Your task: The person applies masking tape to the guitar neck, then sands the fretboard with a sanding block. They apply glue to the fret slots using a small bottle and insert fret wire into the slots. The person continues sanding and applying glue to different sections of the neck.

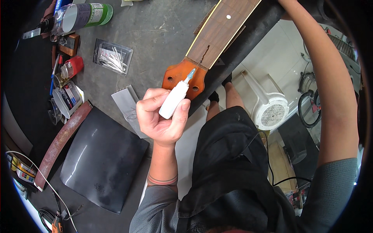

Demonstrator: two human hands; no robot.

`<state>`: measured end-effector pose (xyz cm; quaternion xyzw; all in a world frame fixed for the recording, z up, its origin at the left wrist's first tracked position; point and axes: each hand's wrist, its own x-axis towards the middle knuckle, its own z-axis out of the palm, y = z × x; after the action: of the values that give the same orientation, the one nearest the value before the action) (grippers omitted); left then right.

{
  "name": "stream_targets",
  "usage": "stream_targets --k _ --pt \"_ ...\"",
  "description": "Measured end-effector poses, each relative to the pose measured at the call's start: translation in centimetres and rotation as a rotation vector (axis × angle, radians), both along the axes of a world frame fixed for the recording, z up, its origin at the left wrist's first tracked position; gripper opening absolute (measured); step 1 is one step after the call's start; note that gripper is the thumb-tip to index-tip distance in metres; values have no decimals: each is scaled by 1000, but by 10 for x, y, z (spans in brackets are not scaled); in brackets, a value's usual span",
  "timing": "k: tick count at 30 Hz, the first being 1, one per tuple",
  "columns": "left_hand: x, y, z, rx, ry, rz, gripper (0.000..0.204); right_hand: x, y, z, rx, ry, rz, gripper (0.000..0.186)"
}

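A: What is the left hand (pixel 161 116) doing?

B: It is gripping a small white glue bottle (pixel 173 99), fingers curled round the body and thumb pressing on its side. The bottle is tilting up and to the right, and its clear blue tip is sitting over the orange headstock (pixel 175 75).

A: Is the tip touching the wood?

B: I cannot tell; it is lying right over the headstock, near the spot where a dark crack is running up into the fretboard (pixel 219 31).

A: And the guitar neck itself?

B: It is lying across the grey workbench (pixel 155 35), with the headstock pointing toward the person and the brown fretboard, with its white dot, running off to the upper right.

A: The right hand?

B: Only the right arm (pixel 334 97) is showing, stretching up past the neck to the top edge. The hand itself is passing out of sight there, so its grip is not showing.

A: What is lying farther out?

B: To the left, a dark curved sheet (pixel 97 159), a grey block (pixel 126 103), then a clear bag of small parts (pixel 112 57), a red-capped jar (pixel 72 66) and a green-ended can (pixel 87 15) at the far end.
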<state>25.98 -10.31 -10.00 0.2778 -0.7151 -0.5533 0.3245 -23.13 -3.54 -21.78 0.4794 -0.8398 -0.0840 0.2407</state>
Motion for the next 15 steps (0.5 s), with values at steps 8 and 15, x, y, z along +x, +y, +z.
stream_targets --k 8,15 --pt "-9 -5 5 65 0 7 33 -2 0 3 -6 3 -3 44" --pt "-15 -7 11 363 130 71 31 -5 0 4 -14 4 -7 44"
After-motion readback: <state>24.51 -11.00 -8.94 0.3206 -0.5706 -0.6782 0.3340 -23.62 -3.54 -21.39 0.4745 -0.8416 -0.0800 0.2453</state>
